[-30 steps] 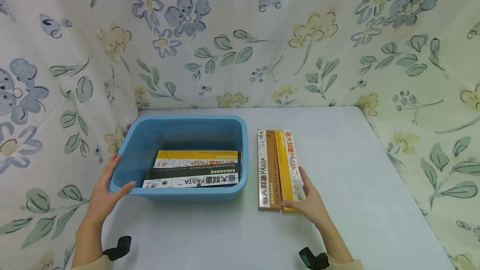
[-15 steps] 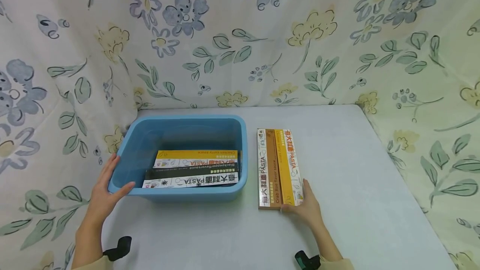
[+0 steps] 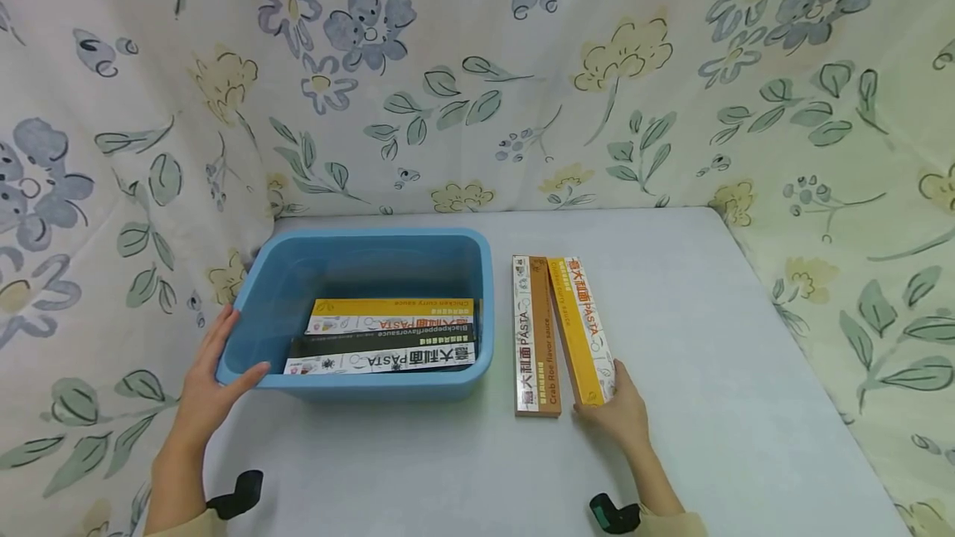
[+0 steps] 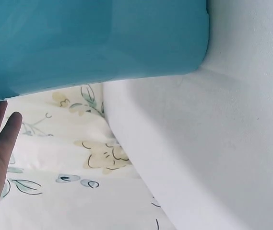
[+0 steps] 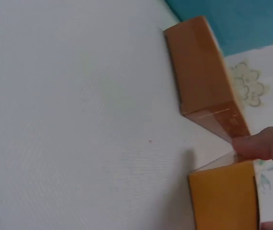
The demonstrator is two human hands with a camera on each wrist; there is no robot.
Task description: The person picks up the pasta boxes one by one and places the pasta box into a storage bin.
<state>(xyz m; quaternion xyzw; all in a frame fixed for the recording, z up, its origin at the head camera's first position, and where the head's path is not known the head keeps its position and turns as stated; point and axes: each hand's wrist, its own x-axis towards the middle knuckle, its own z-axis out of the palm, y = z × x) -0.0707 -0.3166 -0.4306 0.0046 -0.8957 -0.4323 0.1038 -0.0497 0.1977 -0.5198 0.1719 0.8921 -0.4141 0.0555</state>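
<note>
Yellow box (image 3: 580, 330), right hand (image 3: 618, 413) pinching, brown box (image 3: 537, 338) apart, room rightward, left hand (image 3: 212, 388) straight-fingered on bin rim (image 3: 351, 384), yellow end (image 5: 227, 199) only in right-wrist view

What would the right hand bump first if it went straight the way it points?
The right hand holds a long yellow-and-white cardboard pasta box. Pushed on, its far end would probably brush the long brown-and-white cardboard box first; the gap there is hard to judge.

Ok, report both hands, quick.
Left hand: open, touching the rim of the blue bin.
Right hand: closed, pinching the near end of the yellow pasta box outside it.
</note>
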